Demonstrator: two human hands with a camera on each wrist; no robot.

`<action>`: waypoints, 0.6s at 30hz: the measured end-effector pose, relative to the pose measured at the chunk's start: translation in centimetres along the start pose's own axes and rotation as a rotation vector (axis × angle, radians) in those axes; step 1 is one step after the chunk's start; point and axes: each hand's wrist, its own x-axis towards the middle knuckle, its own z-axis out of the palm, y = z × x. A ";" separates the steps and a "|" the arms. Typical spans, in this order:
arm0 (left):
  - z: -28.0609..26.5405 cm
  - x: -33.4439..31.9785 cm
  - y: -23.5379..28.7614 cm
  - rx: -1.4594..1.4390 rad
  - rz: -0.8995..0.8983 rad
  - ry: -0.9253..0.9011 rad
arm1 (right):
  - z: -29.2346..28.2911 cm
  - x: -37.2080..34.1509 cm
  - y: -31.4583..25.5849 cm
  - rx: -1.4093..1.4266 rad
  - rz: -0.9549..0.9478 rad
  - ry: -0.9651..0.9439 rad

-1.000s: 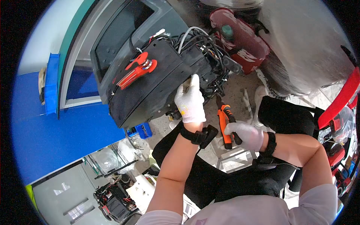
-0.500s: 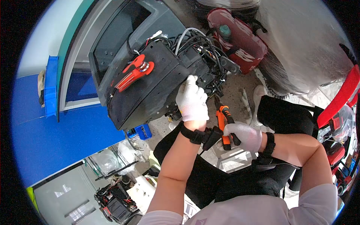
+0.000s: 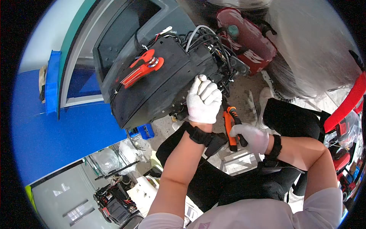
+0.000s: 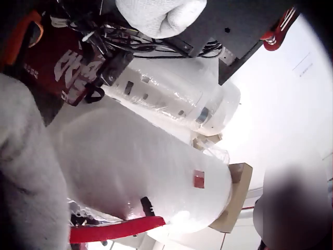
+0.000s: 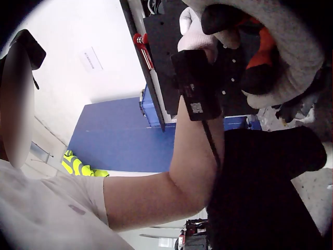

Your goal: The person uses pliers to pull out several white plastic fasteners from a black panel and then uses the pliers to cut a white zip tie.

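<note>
Orange-and-black pliers (image 3: 229, 128) are gripped by the handles in my right hand (image 3: 251, 138), jaws pointing up toward the black housing (image 3: 152, 82). In the right wrist view, gloved fingers (image 5: 296, 52) curl round the orange-and-black handles (image 5: 261, 54). My left hand (image 3: 204, 101), in a white glove, is at the near edge of the housing, its fingers curled; no held object shows. It also appears at the top of the left wrist view (image 4: 161, 15), where its palm side is partly hidden. A red-handled tool (image 3: 143, 68) lies on the housing.
Tangled black cables (image 3: 219, 49) crowd the housing's right end. Beyond them stand a dark red bag (image 3: 248, 42) and large plastic-wrapped items (image 3: 312, 42). A blue surface (image 3: 68, 141) is on the left, with a small blue bin (image 3: 146, 131) under the housing.
My left hand has shifted slightly right, and its fingers are more curled than a second ago. My right hand still grips the pliers, almost unmoved.
</note>
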 end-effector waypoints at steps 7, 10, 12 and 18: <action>0.4 -1.0 -0.6 0.535 0.154 0.343 | 1.1 0.5 -2.5 0.533 0.406 0.218; 1.3 -0.9 -1.2 1.143 0.414 0.688 | 1.1 0.9 -0.9 0.671 0.353 0.172; 0.0 -0.1 0.2 1.472 0.608 0.674 | 1.2 0.6 -1.9 0.596 0.342 0.192; -0.3 0.3 -0.1 1.409 0.653 0.646 | 1.2 0.7 -1.6 0.706 0.347 0.130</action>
